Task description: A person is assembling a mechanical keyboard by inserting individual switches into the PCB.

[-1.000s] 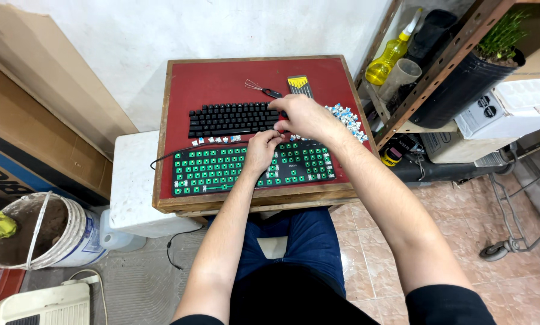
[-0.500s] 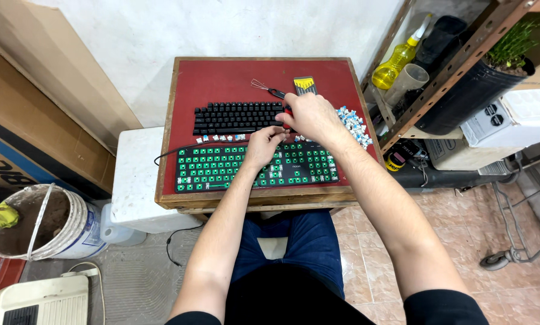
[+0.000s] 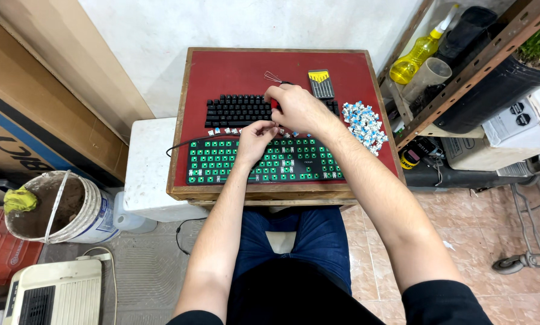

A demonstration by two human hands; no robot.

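Note:
A green keyboard board with its keycaps off [image 3: 264, 160] lies at the front of a small red-topped wooden table [image 3: 234, 69]. Behind it rests a black plate of keycaps [image 3: 237, 111], with a row of small loose switches [image 3: 222, 130] between the two. My left hand [image 3: 256, 137] hovers over the top edge of the green board, fingers pinched near the loose switches. My right hand [image 3: 295, 108] rests on the black plate's right half, closed around a small red tool. A wire keycap puller [image 3: 273, 77] lies just behind it.
A pile of blue-and-white switches [image 3: 361, 123] lies at the table's right edge; a screwdriver bit case [image 3: 320, 83] behind. A shelf with a yellow spray bottle [image 3: 415, 54] stands right. A white box [image 3: 147, 171], a bucket [image 3: 59, 207] and cardboard [image 3: 47, 78] are left.
The view has shifted slightly. My right hand has stayed over the black plate's right part and my left hand has kept working at the green board's top edge.

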